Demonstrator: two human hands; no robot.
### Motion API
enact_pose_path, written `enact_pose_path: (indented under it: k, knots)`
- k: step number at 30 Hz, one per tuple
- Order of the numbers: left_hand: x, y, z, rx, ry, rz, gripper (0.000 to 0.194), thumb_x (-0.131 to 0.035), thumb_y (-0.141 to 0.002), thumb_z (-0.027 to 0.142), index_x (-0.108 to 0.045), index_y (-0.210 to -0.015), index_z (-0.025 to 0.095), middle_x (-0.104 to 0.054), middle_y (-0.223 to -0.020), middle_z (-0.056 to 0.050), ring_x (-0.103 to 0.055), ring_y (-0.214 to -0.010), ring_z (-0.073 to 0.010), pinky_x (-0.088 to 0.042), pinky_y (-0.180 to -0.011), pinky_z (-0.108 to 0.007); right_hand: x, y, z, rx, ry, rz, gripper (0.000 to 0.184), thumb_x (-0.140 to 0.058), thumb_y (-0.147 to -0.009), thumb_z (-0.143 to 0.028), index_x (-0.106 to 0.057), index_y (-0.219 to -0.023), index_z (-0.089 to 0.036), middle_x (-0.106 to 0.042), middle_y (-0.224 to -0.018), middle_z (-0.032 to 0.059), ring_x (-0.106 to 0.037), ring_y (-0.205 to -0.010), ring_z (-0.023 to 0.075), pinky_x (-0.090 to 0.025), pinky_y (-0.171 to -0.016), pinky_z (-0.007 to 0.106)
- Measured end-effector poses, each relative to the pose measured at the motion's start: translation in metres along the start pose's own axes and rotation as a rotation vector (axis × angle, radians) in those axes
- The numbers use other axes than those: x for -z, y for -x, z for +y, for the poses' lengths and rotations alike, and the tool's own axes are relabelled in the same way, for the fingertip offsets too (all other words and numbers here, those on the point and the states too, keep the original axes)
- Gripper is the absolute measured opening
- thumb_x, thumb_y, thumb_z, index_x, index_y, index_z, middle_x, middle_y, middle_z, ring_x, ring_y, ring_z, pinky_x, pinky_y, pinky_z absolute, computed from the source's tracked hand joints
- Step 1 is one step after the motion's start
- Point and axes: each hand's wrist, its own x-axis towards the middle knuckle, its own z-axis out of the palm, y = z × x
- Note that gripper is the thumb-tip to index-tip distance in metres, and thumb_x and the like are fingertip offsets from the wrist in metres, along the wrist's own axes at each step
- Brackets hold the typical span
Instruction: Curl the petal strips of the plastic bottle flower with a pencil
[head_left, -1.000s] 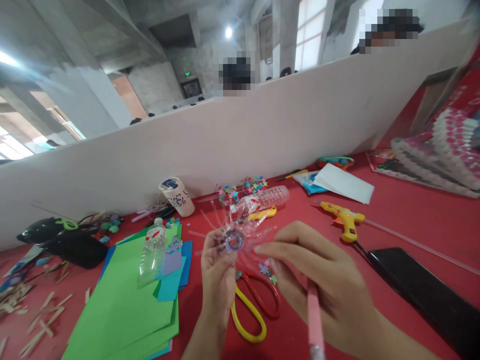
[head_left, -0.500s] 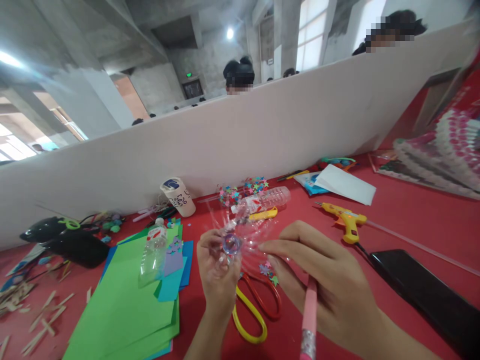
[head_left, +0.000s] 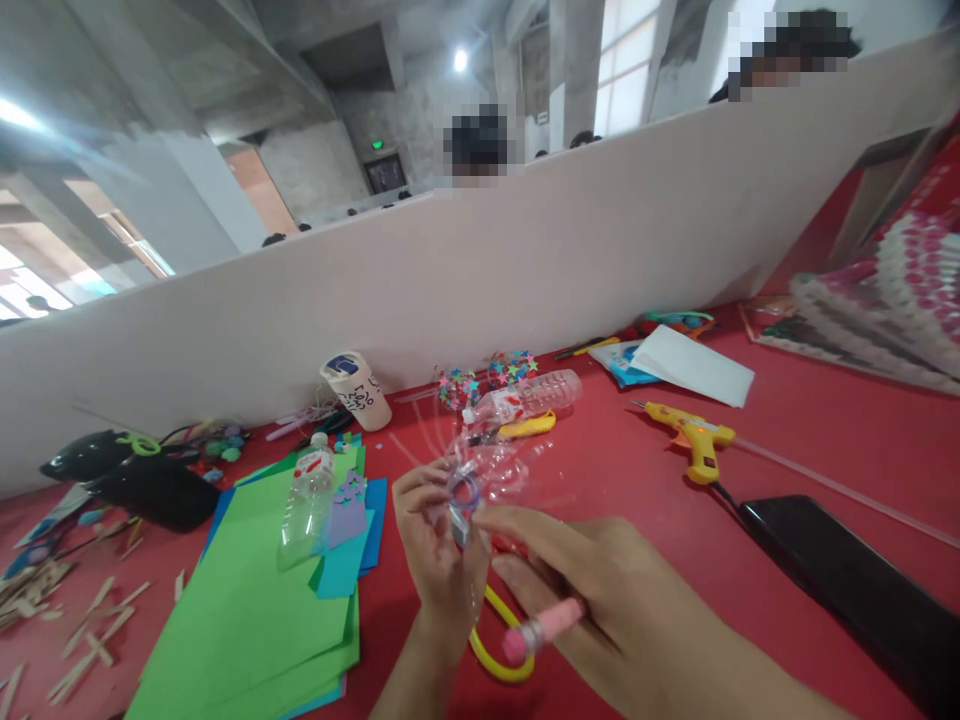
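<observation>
My left hand [head_left: 441, 565] is closed around a clear plastic bottle top [head_left: 465, 488] cut into thin strips. Its round neck faces me and looks purplish; the strips fan out behind it, partly blurred. My right hand [head_left: 622, 590] has a pink pencil [head_left: 553, 620] tucked in its grip, eraser end pointing toward me and left. The right index fingertip reaches the bottle top just below the neck; whether it touches is unclear. Under both hands lie scissors with a yellow handle loop [head_left: 502, 668], mostly covered.
Green and blue sheets [head_left: 247, 590] lie left, with a clear bottle [head_left: 307, 500] on top. Behind are a paper cup [head_left: 358, 392], another bottle [head_left: 536, 397] and a yellow cutter [head_left: 529, 426]. A glue gun [head_left: 694, 440] and black phone-like slab [head_left: 832, 590] lie right. A white partition [head_left: 450, 280] stands behind.
My right hand has moved left and down, bringing its fingertips to the bottle top. The pencil has swung from nearly upright to slanting left. The left hand keeps its hold.
</observation>
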Motion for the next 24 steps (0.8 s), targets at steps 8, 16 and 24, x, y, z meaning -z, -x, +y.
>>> enact_pose_path:
  k: [8,16,24]
  knots:
    - [0.001,0.003,-0.007,-0.08,-0.016,0.079,0.018,-0.068,-0.062,0.026,-0.052,-0.07,0.023,-0.044,-0.086,0.0,-0.047,-0.082,-0.0154,-0.043,-0.073,-0.03,-0.002,-0.002,0.003,-0.135,0.032,0.049,0.026,-0.044,-0.08,-0.02,-0.053,-0.104,-0.022,-0.046,-0.046,-0.0063,-0.038,-0.037,0.0106,-0.026,-0.039,0.02]
    - [-0.001,0.009,-0.005,0.034,0.013,0.07,0.027,-0.069,-0.057,0.012,-0.05,-0.072,0.021,-0.045,-0.089,0.0,-0.049,-0.079,-0.0132,-0.045,-0.065,-0.023,-0.001,-0.006,0.01,-0.243,-0.226,0.051,0.038,-0.045,-0.075,-0.013,-0.049,-0.11,-0.027,-0.049,-0.049,-0.007,-0.041,-0.039,0.0108,-0.03,-0.037,0.019]
    - [0.002,0.014,-0.006,0.168,0.081,0.035,0.036,-0.068,-0.056,0.01,-0.049,-0.083,0.027,-0.046,-0.093,0.001,-0.051,-0.077,-0.012,-0.045,-0.069,-0.024,0.003,-0.013,0.004,-0.28,-0.328,0.068,0.012,-0.045,-0.079,-0.021,-0.056,-0.083,-0.023,-0.053,-0.058,-0.0029,-0.044,-0.044,0.0102,-0.028,-0.034,0.018]
